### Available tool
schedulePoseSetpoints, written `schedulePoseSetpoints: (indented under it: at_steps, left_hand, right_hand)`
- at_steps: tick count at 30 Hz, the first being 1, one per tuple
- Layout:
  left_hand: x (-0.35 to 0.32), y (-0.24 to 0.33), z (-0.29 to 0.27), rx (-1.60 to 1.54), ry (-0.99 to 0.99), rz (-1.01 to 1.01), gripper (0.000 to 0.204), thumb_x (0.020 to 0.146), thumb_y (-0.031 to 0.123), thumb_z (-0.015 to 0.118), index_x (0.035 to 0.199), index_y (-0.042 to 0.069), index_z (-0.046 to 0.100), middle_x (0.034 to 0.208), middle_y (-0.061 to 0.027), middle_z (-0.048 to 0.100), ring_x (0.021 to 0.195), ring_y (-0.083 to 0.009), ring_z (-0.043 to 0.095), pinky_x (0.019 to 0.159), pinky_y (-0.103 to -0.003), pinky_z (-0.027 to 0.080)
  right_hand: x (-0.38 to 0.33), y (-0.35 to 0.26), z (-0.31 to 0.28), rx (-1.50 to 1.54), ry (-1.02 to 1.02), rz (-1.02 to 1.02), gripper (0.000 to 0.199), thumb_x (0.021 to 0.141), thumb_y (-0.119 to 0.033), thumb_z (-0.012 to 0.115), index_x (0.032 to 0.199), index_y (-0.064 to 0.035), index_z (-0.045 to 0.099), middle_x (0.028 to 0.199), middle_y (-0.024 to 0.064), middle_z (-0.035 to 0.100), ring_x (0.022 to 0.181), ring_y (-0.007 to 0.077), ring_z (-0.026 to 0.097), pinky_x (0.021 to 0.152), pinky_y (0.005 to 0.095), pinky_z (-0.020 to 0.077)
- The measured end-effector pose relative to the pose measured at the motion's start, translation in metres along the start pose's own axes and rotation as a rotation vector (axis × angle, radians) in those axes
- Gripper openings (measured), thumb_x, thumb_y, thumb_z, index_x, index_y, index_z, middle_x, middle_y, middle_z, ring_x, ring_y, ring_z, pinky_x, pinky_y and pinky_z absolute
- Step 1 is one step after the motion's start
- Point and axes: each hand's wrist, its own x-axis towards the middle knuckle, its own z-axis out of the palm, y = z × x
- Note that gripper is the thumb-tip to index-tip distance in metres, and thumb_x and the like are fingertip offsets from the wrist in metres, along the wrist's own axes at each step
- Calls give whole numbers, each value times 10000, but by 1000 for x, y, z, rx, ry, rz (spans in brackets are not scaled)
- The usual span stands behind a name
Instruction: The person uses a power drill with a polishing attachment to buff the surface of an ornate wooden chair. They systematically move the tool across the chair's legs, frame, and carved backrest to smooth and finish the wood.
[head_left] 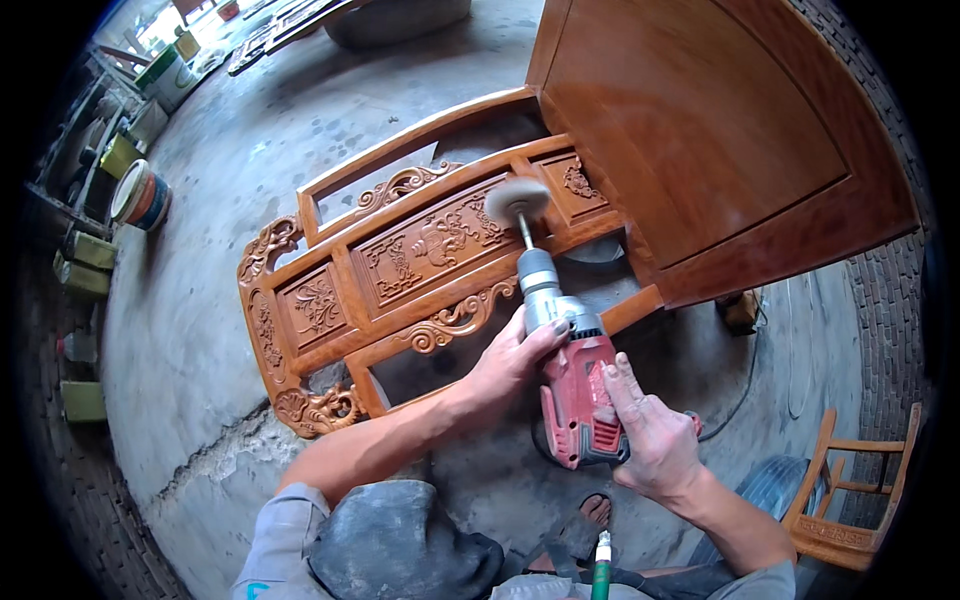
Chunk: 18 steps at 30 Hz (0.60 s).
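The left hand's (512,358) grip was closed around the front of a red power drill (580,390), with the thumb laid on its grey metal neck. The right hand's (655,440) grip was wrapped about the drill's rear, one finger stretched along the red casing. The drill was over the middle of the floor (240,130), its shaft reaching to a pale round polishing disc (515,203) above the carved wooden panel (345,278), between the middle and right-hand carvings; whether the disc touched the wood could not be told. A plain wooden board (700,140) rose from the carved panel's right end. Near the floor's left edge stood a striped bucket (142,195); toward its lower right corner was a small wooden chair (835,540). A dark cord (748,385) curved just right of the drill.
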Motion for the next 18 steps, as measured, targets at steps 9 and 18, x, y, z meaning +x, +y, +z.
schedulePoseSetpoints:
  at_steps: [9,18]
  left_hand:
    - [-39,-18,-16,-24,88,15,536,982,389,627,1363,79,413,1075,-12,574,850,-68,537,743,-262,489]
    - [-8,-6,-4,22,4,34,491,1001,378,618,1353,110,404,1071,6,543,872,-66,528,782,-267,483]
  right_hand:
    - [-5,-4,4,-11,-113,-111,976,540,-24,680,1490,-44,460,1498,234,487,686,227,621,617,314,548]
    - [-7,-4,4,18,20,-17,1022,503,-40,704,1490,-9,439,1470,263,504,695,274,635,646,343,555]
